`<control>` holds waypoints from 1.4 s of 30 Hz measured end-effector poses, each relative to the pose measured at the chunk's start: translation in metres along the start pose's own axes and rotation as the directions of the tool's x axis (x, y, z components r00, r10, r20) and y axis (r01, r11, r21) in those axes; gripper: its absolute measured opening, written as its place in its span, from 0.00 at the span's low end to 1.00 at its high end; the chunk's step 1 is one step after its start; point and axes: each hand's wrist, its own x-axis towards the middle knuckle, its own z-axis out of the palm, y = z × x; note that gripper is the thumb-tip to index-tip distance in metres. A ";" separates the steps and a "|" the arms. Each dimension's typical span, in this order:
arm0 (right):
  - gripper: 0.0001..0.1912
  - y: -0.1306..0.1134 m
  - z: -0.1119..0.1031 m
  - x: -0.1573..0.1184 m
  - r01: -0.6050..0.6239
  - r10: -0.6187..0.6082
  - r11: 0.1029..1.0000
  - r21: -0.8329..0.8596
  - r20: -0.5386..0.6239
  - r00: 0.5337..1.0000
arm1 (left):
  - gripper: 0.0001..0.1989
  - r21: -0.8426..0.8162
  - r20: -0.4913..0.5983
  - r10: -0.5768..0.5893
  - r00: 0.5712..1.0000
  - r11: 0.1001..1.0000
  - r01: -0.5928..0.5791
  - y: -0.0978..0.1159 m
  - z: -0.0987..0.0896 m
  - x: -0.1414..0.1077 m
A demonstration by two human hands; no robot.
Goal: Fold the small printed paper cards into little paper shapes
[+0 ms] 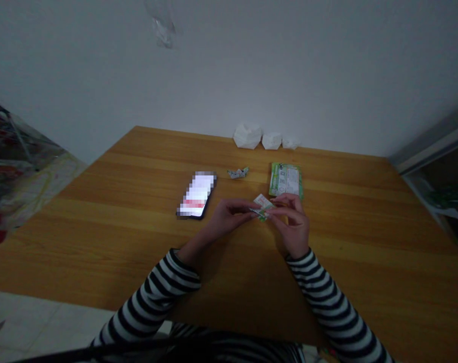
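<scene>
The person's left hand (229, 217) and right hand (291, 224) are meeting above the middle of a wooden tabletop (100, 242), and both grips are clamped, the fingertips pinching from either side on a small folded piece of green-and-white printed paper (262, 206). That folded piece is sitting between the two hands, close together at the fingertips. Just beyond the right hand, a green printed packet (285, 180) is lying flat on the tabletop, and a crumpled silvery wrapper (238, 173) is resting to its left. Further left, a smartphone (197, 195) is lying with its lit screen facing up, the display too pixelated to read. Three white crumpled lumps (247, 136) are sitting in a row along the far edge, right against a pale wall (229, 65). Black-and-white striped sleeves (149, 297) are covering both forearms, which are reaching in from the near edge of the tabletop.
</scene>
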 end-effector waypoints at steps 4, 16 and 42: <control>0.08 0.007 -0.005 0.003 -0.106 0.101 0.993 0.049 0.102 0.990 | 0.12 0.036 -0.019 -0.028 0.999 0.999 0.029 0.001 -0.002 -0.002; 0.04 -0.006 -0.009 0.003 -0.196 0.178 0.971 0.139 0.133 0.975 | 0.07 -0.059 -0.040 -0.130 0.991 0.990 0.127 0.008 0.002 0.001; 0.12 -0.013 0.019 -0.012 -0.329 0.331 0.931 0.161 0.015 0.943 | 0.18 -0.222 -0.457 -0.161 0.875 0.973 0.063 0.001 0.038 -0.010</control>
